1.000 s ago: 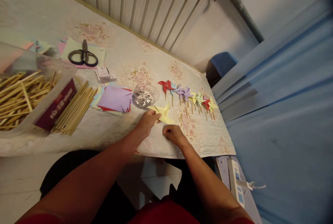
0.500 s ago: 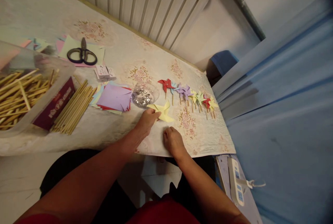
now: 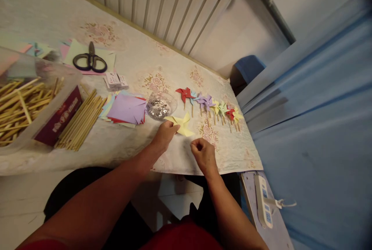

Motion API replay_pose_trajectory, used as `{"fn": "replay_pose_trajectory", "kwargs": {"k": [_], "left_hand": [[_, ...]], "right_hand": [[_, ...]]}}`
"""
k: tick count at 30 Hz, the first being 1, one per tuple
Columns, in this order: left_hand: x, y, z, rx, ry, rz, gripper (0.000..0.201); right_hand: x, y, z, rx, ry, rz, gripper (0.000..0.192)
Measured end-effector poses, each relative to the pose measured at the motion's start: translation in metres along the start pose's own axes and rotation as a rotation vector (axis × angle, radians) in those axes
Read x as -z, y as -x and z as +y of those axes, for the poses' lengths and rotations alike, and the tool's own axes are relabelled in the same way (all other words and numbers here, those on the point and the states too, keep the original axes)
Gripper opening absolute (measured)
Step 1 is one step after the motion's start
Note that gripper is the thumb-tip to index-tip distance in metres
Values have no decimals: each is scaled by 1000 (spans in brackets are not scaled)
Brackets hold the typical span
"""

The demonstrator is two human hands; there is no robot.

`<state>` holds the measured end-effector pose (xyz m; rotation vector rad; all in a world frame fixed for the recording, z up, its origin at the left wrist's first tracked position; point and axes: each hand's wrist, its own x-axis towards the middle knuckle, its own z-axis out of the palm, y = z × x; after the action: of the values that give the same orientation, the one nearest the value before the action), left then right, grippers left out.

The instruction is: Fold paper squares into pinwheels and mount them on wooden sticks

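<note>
Floral-clothed table (image 3: 130, 48) against a ribbed radiator (image 3: 151, 2), blue curtain (image 3: 319, 106) at its right end, left hand (image 3: 164, 135) pinching a yellow pinwheel (image 3: 181, 123) near the front edge, right hand (image 3: 204, 153) curled closed beside it, holding nothing I can make out, finished pinwheels (image 3: 212, 106) lined toward the right corner.

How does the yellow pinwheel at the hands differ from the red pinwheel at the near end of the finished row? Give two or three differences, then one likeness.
The yellow pinwheel shows no stick; the red pinwheel has a wooden one. The yellow pinwheel looks larger and lies apart from the row; the red pinwheel heads that row. The left hand touches the yellow pinwheel; no hand touches the red pinwheel. Both are folded paper with pointed blades, lying on the table.
</note>
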<state>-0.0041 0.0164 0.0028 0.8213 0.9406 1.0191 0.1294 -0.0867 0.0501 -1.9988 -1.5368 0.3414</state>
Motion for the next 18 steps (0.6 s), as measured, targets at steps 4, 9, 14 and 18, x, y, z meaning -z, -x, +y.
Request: {"fn": "replay_pose_trajectory", "kwargs": {"k": [4,9,14,18], "left_hand": [[-1,3,1,-5,-8,-10,19],[-1,5,6,-17,-5,-16,19],[-2,8,12,-13,-7,-3,14],[-2,10,13,-12,0,-18,14]], "right_hand": [[-3,-19,-24,144,-88,152,12],[-24,-39,-30,227,-76,167,14],[-34,-42,-23,205,-74,166,13],[-35,-40,-22,195,-98,174,14]]}}
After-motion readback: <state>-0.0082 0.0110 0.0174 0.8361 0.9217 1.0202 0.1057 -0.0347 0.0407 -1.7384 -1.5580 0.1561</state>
